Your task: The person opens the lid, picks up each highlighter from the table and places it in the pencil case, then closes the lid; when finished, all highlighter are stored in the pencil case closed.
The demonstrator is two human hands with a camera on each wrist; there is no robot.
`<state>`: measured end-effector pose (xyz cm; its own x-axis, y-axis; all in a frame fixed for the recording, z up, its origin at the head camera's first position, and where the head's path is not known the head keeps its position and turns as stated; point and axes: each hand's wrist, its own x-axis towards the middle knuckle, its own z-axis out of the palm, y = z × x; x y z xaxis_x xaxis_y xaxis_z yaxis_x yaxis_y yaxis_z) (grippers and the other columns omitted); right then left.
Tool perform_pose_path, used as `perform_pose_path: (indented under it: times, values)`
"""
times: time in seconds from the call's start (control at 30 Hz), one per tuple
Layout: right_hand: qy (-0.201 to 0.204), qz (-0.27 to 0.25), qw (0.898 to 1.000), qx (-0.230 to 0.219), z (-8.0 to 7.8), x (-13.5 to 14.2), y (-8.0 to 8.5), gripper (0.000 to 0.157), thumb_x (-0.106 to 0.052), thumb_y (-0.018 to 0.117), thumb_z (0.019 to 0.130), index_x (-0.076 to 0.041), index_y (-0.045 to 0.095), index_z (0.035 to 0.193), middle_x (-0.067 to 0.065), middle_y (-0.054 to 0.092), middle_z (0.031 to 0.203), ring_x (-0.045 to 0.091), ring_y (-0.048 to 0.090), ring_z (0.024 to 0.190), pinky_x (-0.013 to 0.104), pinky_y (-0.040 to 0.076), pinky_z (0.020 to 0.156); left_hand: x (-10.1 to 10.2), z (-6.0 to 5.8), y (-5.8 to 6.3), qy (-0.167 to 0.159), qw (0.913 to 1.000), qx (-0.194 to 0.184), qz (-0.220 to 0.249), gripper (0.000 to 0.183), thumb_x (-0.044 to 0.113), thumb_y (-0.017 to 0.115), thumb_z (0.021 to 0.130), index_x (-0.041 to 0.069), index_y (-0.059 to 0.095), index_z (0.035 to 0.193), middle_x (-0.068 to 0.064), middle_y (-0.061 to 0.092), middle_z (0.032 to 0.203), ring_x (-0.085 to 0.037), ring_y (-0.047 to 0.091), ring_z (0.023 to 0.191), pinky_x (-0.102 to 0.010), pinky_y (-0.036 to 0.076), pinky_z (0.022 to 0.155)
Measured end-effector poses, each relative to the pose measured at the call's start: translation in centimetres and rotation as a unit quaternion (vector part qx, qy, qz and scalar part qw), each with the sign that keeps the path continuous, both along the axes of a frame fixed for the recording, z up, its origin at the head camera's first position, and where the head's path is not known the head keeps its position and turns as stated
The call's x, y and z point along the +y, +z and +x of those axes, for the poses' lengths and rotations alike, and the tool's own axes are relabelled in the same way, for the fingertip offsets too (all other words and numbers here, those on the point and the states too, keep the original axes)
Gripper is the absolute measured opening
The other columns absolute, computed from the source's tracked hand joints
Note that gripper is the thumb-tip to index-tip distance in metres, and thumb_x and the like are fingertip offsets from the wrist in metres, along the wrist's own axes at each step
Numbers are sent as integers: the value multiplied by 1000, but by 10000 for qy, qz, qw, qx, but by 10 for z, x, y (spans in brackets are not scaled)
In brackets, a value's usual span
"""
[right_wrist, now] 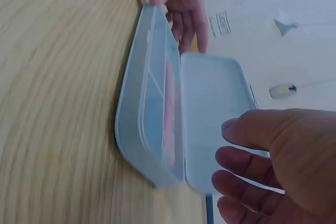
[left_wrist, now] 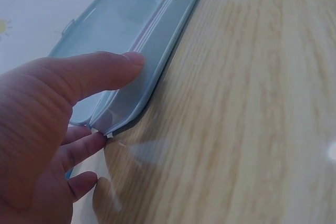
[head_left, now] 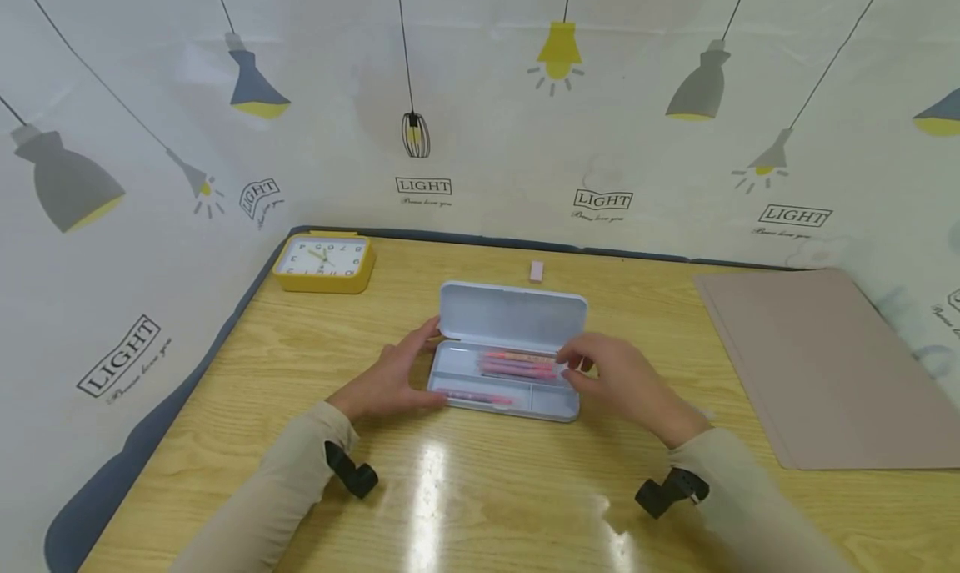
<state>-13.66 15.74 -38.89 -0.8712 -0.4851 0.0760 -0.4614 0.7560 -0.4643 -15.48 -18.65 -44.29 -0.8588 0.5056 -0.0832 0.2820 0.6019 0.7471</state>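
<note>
A pale blue pencil case (head_left: 555,405) lies on the wooden table with its lid (head_left: 513,310) raised at the back. Several pink and orange pens (head_left: 517,366) lie together in the rear compartment, and a single pink-and-purple pen (head_left: 476,397) is in the front one. My left hand (head_left: 390,377) holds the case's left end, its thumb (left_wrist: 118,69) over the front wall and other fingers at the end. Above the right end is my right hand (head_left: 618,377), fingers loosely bent; in the right wrist view nothing shows between thumb and fingertips.
Behind the case lies a small pink eraser (head_left: 536,272). A yellow alarm clock (head_left: 325,262) is at the back left. To the right, a large greyish-pink flat mat (head_left: 832,369) covers part of the table. Patterned sheeting (head_left: 495,139) rises along the table's back and sides.
</note>
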Motion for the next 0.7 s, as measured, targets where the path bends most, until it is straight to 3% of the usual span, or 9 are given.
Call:
perform_pose_path:
  times: [0.33, 0.7]
  values:
    - [-559, 79, 9984, -2, 6, 63, 0, 15, -13, 69, 90, -8, 71, 104, 3, 71, 98, 12, 62, 82, 31, 52, 70, 0, -1, -1, 5, 10000, -21, -11, 114, 39, 83, 77, 27, 5, 159, -2, 28, 161, -24, 35, 145, -72, -3, 114]
    - [-666, 313, 9972, -163, 14, 109, -14, 18, -13, 69, 91, -7, 71, 107, 6, 70, 103, 21, 64, 89, 41, 54, 76, 0, -1, -1, -43, 10000, 64, -6, 113, 39, 83, 78, 26, 6, 160, -3, 29, 161, -25, 37, 144, -74, -2, 113]
